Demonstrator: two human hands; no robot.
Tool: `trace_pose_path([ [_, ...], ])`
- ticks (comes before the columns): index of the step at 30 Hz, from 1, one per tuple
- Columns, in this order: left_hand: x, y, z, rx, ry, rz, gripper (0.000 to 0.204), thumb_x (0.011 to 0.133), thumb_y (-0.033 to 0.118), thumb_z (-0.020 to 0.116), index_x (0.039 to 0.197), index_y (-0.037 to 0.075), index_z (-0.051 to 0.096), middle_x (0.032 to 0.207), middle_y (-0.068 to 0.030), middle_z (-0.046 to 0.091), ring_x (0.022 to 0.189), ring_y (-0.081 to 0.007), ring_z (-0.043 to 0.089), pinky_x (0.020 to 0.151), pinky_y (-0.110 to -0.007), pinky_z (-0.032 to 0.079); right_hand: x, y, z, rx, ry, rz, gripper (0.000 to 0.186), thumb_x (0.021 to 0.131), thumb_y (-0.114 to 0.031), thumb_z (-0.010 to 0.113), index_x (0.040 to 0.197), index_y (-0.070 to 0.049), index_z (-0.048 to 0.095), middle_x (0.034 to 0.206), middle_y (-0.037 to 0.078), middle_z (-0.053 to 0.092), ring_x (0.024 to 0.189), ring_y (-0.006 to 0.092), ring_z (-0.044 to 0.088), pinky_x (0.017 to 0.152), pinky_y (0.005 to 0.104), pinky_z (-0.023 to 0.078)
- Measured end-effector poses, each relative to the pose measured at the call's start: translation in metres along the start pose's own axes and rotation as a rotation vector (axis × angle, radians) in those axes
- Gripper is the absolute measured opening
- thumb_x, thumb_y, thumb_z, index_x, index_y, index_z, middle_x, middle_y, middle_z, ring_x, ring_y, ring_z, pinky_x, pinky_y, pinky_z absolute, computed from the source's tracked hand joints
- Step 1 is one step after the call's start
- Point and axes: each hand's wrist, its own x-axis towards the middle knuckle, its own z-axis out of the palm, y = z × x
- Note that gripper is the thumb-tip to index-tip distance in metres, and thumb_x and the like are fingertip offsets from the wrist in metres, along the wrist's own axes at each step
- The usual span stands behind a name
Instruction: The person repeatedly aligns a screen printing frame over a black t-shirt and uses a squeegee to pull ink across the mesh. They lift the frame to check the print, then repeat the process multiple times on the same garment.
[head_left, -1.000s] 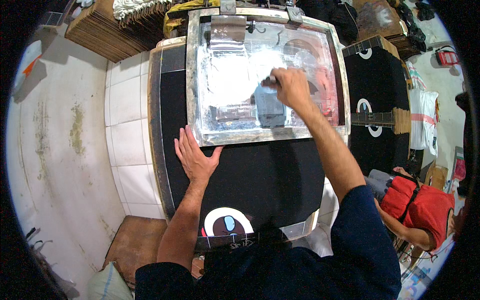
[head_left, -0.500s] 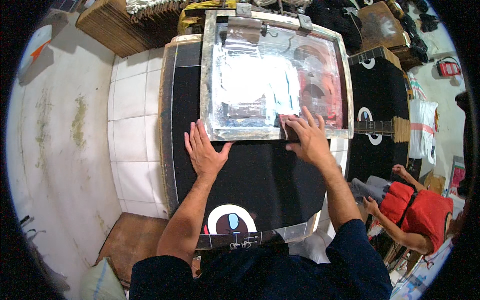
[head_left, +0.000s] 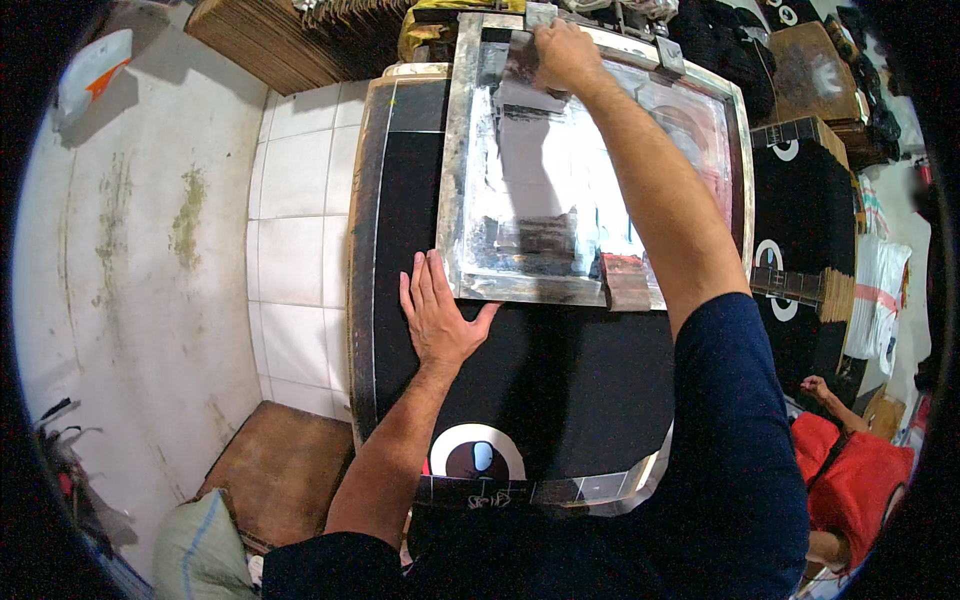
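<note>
A wooden-framed printing screen (head_left: 457, 180) lies over black fabric (head_left: 570, 380) spread on a long board. My left hand (head_left: 443, 320) rests open at the screen's near left corner, fingers apart, the fingertips against the frame's side. My right hand (head_left: 568, 58) reaches to the far end, its fingers curled round the right end of a dark squeegee (head_left: 520, 62) inside the frame; the hand hides part of it. A second squeegee (head_left: 627, 285), brownish with red ink along its edge, leans on the frame's near rail. Below, a round white, brown and blue print (head_left: 455, 445) shows on the fabric.
Metal clamps (head_left: 670, 57) hold the screen's far edge. To the right, another board carries black fabric (head_left: 805, 215) with round prints. A person in red (head_left: 850, 480) is at the lower right. Stacked brown boards (head_left: 290, 50) stand far left, a sack (head_left: 200, 545) near left.
My right hand has left the red-inked squeegee on the near rail and moved to the dark squeegee at the far end. My left hand stays at the corner. The view has shifted.
</note>
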Motion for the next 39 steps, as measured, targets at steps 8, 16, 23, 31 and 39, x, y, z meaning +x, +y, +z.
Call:
trace_pose_path([
  [8,-0.001,-0.003,0.001,-0.047,-0.002,-0.003,0.119,0.08,0.057,0.082,0.159,-0.006,0.02,0.158,-0.0271,0.034,0.153,-0.0371,0.028,0.126,-0.059,0.016,-0.063,-0.019,-0.015,0.178,0.166,-0.07,0.046,0.077,-0.02,0.081,0.122,-0.021,0.07,0.107,0.008,0.076,0.099,0.0318,0.073,0.079,0.0474,0.058],
  [16,-0.001,-0.002,-0.001,-0.041,0.022,0.001,0.118,0.078,0.054,0.083,0.159,-0.006,0.022,0.159,-0.0257,0.036,0.152,-0.0358,0.031,0.125,-0.058,0.019,-0.14,-0.053,-0.021,0.262,0.2,-0.332,0.022,0.078,-0.004,0.069,0.097,-0.014,0.064,0.091,0.003,0.071,0.095,0.0276,0.067,0.079,0.0449,0.046],
  [23,-0.001,-0.003,-0.001,-0.043,-0.013,-0.01,0.119,0.077,0.054,0.084,0.159,-0.006,0.021,0.16,-0.0245,0.035,0.154,-0.0352,0.029,0.126,-0.057,0.016,-0.213,-0.064,-0.027,0.245,0.269,-0.288,0.021,0.081,-0.004,0.069,0.098,-0.014,0.063,0.09,0.001,0.065,0.091,0.023,0.063,0.085,0.0426,0.045],
  [31,-0.002,-0.004,0.001,-0.045,-0.024,-0.007,0.118,0.081,0.058,0.08,0.16,-0.005,0.019,0.16,-0.0266,0.033,0.155,-0.0358,0.025,0.127,-0.058,0.014,-0.185,-0.067,-0.023,0.21,0.338,-0.255,0.024,0.081,-0.005,0.074,0.101,-0.016,0.067,0.093,0.0,0.067,0.096,0.0232,0.064,0.091,0.0443,0.043],
  [39,-0.001,-0.003,0.0,-0.068,-0.002,-0.011,0.118,0.078,0.056,0.082,0.158,-0.006,0.023,0.157,-0.0256,0.038,0.152,-0.0365,0.031,0.126,-0.058,0.017,-0.106,-0.033,-0.016,0.181,0.387,-0.149,0.031,0.078,-0.011,0.077,0.107,-0.018,0.07,0.101,-0.001,0.074,0.1,0.0235,0.067,0.084,0.0446,0.043],
])
